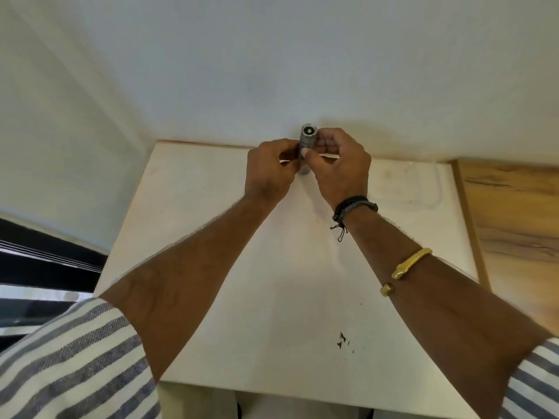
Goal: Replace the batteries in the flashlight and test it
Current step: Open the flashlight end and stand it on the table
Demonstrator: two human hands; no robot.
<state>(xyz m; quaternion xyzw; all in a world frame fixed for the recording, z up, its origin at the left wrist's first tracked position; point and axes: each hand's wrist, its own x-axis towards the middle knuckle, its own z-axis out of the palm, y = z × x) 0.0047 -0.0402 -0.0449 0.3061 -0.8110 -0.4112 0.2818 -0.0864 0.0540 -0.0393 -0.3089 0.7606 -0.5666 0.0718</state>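
Note:
A small silver flashlight (308, 140) is held upright above the far edge of the white table (272, 282), its round end facing up toward the camera. My left hand (270, 172) grips the lower part of its body, which is mostly hidden behind the fingers. My right hand (340, 164) holds the ribbed upper part, with the thumb pressed on its front. No loose batteries are visible.
The white wall (272, 71) rises right behind the table. A wood-grain surface (514, 222) adjoins the table on the right. A dark window frame (45, 261) lies at the left. Small dark marks (343, 341) dot the tabletop near me.

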